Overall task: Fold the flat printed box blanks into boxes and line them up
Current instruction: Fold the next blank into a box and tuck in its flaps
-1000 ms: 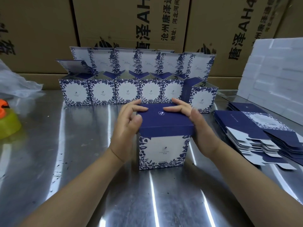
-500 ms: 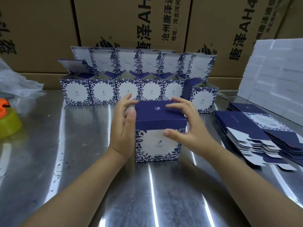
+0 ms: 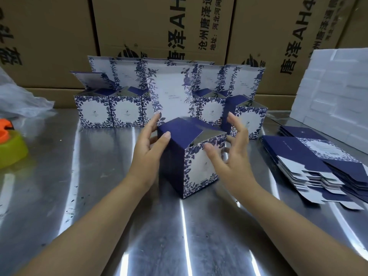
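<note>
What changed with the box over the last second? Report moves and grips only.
The box swung corner-on toward the camera; its top, closed and navy before, is now open with the lid flap standing. The left hand went from pressing the top to gripping the navy side; the right hand came off the top, thumb on the printed front. The row of boxes and flat blanks stayed put.

1 open box (image 3: 199, 168) in front, 5+ boxes (image 3: 126, 112) behind, 1 stk flat blanks (image 3: 302, 154), 1 foam stk (image 3: 334, 82)
</note>
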